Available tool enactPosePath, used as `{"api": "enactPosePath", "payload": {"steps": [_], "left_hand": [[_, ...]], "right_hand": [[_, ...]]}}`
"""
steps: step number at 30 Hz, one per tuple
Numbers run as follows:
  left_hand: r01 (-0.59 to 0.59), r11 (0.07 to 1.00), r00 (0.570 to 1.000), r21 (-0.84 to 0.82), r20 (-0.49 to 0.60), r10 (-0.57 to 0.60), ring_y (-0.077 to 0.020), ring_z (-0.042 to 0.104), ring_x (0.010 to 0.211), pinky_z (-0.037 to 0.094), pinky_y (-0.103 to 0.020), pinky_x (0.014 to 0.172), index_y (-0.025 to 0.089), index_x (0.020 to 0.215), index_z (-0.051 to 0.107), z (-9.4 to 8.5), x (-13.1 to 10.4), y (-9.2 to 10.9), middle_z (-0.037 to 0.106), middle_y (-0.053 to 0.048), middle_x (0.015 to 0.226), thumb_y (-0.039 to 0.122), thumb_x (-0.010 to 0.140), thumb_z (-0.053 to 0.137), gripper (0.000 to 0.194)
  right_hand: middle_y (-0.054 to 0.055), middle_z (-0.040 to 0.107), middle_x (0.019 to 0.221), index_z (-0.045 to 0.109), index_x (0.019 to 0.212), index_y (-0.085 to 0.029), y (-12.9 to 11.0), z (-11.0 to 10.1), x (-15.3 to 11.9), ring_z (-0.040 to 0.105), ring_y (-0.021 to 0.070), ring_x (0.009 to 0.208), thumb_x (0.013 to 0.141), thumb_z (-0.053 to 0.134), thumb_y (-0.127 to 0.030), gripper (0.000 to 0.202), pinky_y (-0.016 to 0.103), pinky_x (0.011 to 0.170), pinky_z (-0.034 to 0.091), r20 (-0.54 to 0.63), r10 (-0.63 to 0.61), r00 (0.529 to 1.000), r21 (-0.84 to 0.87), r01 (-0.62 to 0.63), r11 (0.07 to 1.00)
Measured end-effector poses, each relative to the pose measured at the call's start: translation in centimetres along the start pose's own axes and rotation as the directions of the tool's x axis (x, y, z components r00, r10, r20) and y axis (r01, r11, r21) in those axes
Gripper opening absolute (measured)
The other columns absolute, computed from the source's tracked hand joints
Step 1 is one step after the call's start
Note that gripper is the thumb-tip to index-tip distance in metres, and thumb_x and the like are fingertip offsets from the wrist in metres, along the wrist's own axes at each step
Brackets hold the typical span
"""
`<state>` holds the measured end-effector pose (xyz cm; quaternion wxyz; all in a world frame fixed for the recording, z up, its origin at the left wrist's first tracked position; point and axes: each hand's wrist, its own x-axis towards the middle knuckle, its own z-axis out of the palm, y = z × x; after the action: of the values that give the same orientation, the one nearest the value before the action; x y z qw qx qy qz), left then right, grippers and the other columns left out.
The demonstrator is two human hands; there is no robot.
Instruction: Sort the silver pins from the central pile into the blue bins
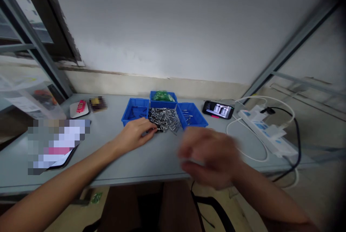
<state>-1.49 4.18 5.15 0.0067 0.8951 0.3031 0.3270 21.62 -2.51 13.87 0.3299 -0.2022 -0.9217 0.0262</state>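
My left hand (138, 132) rests on the table at the near left edge of a pile of small shiny metal rods (164, 116). Its thumb and forefinger are closed together by a small dark and whitish piece that I cannot make out. Nearer to me and to the right, my right hand (212, 156) hangs above the table, smeared by motion, so its fingers and anything in them are unclear. Around the pile stand a left blue bin (124, 118) holding dark slim pieces, a back blue bin (163, 104) with green pieces, and a right blue bin (200, 121) with a few thin rods.
A phone (218, 110) with a lit screen lies right of the bins. Beyond it are a white power strip (267, 134) and looping cables. On the left are a clear plastic box (29, 97), a whitish dish (79, 110) with a pink item, and a pixelated device.
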Motion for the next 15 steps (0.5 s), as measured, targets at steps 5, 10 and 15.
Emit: {"api": "enactPosePath", "payload": {"steps": [5,10,15], "left_hand": [[0.014,1.0,0.996,-0.001,-0.087,-0.014,-0.0137,0.057,0.072,0.047,-0.026,0.066,0.016,0.091,0.062,-0.1,-0.1,-0.5,0.062,-0.004,0.075,0.023,0.088,0.05,0.014],[0.019,1.0,0.995,-0.005,-0.096,-0.019,-0.0133,0.057,0.071,0.048,-0.027,0.066,0.016,0.092,0.062,0.0,0.0,-0.6,0.063,-0.004,0.075,0.023,0.088,0.05,0.014],[0.027,0.999,0.994,-0.017,-0.105,-0.029,-0.0131,0.057,0.071,0.048,-0.027,0.066,0.016,0.092,0.062,0.3,0.0,-0.6,0.063,-0.003,0.075,0.023,0.087,0.052,0.013]], "right_hand": [[0.001,0.066,0.073,0.062,0.082,-0.021,7.0,7.7,0.8,0.06,0.0108,0.069,0.094,0.044,-0.033,0.025,0.023,0.065,0.048,0.035,-0.119,0.992,-0.085,0.121,0.989],[0.001,0.066,0.073,0.064,0.09,-0.022,9.2,8.4,-0.9,0.06,0.0121,0.068,0.095,0.041,-0.033,0.026,0.025,0.066,0.047,-0.04,0.016,0.999,-0.133,-0.021,0.991],[0.006,0.066,0.091,0.06,0.1,-0.019,9.2,7.8,-0.9,0.06,0.0155,0.088,0.095,0.039,-0.027,0.023,0.03,0.078,0.047,-0.11,0.166,0.98,-0.065,-0.174,0.983]]}}
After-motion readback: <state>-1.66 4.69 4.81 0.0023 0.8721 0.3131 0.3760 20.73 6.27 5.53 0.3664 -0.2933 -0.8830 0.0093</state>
